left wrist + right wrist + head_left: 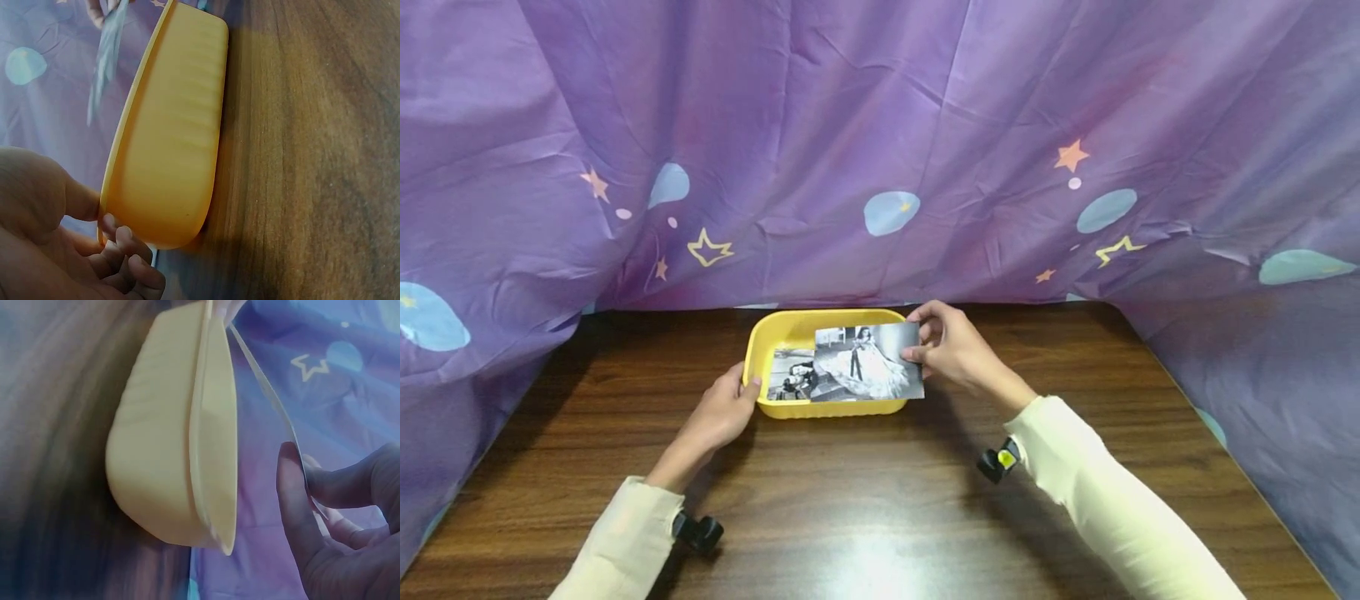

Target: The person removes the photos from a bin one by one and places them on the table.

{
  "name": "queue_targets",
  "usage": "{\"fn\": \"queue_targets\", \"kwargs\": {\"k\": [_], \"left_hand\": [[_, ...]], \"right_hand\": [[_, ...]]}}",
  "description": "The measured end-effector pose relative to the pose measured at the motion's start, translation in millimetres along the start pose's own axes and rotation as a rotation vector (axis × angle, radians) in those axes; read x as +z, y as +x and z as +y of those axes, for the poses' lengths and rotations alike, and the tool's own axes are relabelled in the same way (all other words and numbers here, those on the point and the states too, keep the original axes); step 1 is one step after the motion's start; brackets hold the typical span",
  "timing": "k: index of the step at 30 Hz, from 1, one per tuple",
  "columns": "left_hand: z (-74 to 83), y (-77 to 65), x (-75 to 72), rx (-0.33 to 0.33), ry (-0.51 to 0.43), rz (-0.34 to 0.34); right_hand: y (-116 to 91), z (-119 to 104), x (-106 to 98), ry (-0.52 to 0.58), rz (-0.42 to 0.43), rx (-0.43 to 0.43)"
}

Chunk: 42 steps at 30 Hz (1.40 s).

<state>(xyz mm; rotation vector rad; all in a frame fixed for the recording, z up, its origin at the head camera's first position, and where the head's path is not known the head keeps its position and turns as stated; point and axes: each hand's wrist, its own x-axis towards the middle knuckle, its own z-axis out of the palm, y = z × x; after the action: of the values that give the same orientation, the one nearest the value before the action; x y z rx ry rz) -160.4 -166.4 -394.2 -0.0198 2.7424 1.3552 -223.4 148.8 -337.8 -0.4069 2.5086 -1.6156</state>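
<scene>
A yellow plastic basket (831, 410) with rounded corners stands near the table's far edge. My left hand (724, 410) pinches its left rim, thumb over the top; the left wrist view shows the fingers against the outer wall (169, 144). In my right hand (953, 346) a black-and-white photo (880, 367) of a figure in a wide pale gown is pinched by its right edge, above the basket's right part. Seen edge-on in the right wrist view, the photo (269, 387) is apart from the rim. Another black-and-white photo (790, 375) lies inside the basket, partly hidden behind the held one.
The brown wood-grain table (850, 492) spreads out in front of the basket. Behind and at both sides hangs a purple cloth (820, 150) with stars and blue shapes. Small black devices sit at the left wrist (698, 532) and the right wrist (997, 460).
</scene>
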Motion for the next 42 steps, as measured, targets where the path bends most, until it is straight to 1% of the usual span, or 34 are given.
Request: {"fn": "queue_targets", "kwargs": {"k": [2,4,10,16,22,26,31,34,37,39,42], "left_hand": [[0.5,-0.1,-0.3,-0.004,0.003,-0.001],[0.8,-0.1,-0.5,-0.009,0.004,-0.005],[0.7,0.4,-0.5,-0.004,0.013,-0.002],[0.6,1.4,-1.0,0.015,0.024,0.002],[2.5,1.8,-1.5,-0.024,0.019,-0.025],[2.8,2.4,-1.9,-0.035,0.023,-0.031],[4.0,1.8,-2.5,-0.021,0.013,-0.029],[4.9,1.6,-2.5,-0.028,0.011,-0.029],[5.3,1.9,-2.3,-0.038,0.007,-0.031],[5.1,2.5,-2.3,-0.039,0.008,-0.032],[4.7,2.1,-2.1,-0.039,0.013,-0.031]], "right_hand": [[-7,1,-1,0.041,-0.014,0.009],[-15,3,-1,0.059,-0.025,0.015],[-36,13,0,0.096,-0.050,0.026],[-57,26,3,0.107,-0.078,0.013],[-76,43,9,0.126,-0.115,0.018],[-84,54,14,0.125,-0.126,0.036],[-89,65,20,0.124,-0.128,0.047],[-89,69,23,0.093,-0.116,0.044],[-88,71,26,0.019,-0.094,0.034],[-88,73,28,-0.053,-0.084,0.014],[-87,75,30,-0.193,-0.067,-0.034]]}}
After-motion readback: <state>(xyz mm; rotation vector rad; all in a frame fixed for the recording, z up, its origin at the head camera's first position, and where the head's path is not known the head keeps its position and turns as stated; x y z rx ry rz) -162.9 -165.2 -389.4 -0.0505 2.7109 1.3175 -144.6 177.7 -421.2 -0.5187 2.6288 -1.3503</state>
